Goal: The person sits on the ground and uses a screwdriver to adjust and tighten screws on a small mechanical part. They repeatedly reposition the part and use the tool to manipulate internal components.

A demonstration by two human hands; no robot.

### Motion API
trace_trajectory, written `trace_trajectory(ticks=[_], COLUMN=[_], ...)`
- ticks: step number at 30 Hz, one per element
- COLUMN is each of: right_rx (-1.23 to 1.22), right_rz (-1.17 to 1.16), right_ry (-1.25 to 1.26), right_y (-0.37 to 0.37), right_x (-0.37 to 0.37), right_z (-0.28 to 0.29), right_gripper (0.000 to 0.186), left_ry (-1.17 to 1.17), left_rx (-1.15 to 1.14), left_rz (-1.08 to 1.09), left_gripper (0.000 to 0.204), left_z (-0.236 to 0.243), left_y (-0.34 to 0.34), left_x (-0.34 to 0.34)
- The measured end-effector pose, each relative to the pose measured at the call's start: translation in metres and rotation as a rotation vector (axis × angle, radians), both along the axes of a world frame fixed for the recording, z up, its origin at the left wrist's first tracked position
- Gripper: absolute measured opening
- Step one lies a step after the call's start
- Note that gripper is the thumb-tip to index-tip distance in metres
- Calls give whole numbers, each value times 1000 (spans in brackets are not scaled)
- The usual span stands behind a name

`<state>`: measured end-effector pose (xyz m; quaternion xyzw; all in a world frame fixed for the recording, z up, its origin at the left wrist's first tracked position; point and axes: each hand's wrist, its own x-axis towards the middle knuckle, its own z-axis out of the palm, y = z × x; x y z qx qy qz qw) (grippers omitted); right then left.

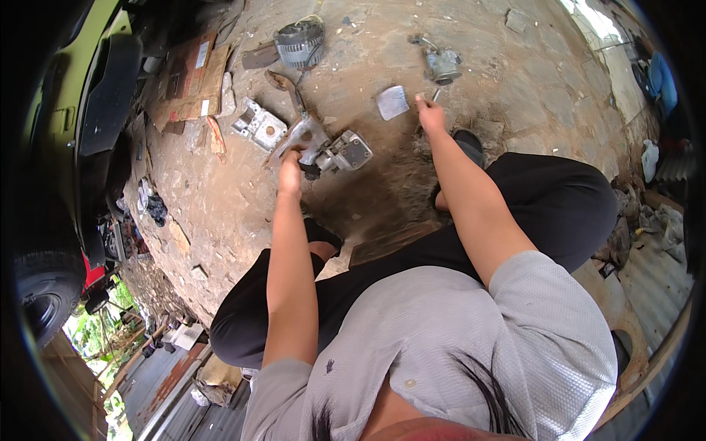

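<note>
On the dirt floor in front of me, my left hand (290, 175) is closed on the near edge of a grey metal bracket (307, 138), whose rusty arm points away from me. Joined to or resting against the bracket is a boxy metal engine part (348, 151) with a dark square face. My right hand (431, 117) is closed around a thin tool (437, 94); only a short pale metal end shows, so its kind is unclear. Just left of that hand lies a whitish square pad (392, 103). Past the fingertips sits a small grey carburetor-like part (443, 66).
A white cast metal plate (259, 126) lies left of the bracket. Farther off stand a round finned alternator (300, 44) and flattened cardboard (187, 81). A green vehicle (88, 44) and a tyre (48, 294) border the left. Corrugated metal sheet (658, 257) lies at right.
</note>
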<state>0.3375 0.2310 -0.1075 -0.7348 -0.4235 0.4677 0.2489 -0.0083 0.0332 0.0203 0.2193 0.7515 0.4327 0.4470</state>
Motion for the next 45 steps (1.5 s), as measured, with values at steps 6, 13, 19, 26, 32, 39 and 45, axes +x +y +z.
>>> trace_trajectory(ticks=[6, 13, 19, 26, 32, 39, 45], right_rx=[-193, -251, -290, -66, -60, -229, -200], right_rz=[183, 227, -33, -83, -15, 41, 264], right_ry=[-564, -647, -410, -19, 196, 254, 189], right_y=[19, 30, 30, 9, 22, 19, 27], right_x=[15, 19, 13, -25, -22, -26, -26], right_z=[30, 24, 22, 14, -5, 32, 56], right_gripper=[55, 52, 56, 52, 33, 26, 24], left_ry=[-15, -289, -885, -1399, -1051, -507, -183], left_rx=[-572, -705, -513, -127, -248, -272, -336], left_rz=[-130, -142, 172, 745, 384, -42, -489], left_gripper=[43, 37, 36, 15, 13, 58, 83], left_z=[39, 40, 38, -11, 2, 33, 35], left_y=[15, 2, -26, -56, -58, -52, -38], left_x=[-15, -14, -2, -3, 39, 58, 45])
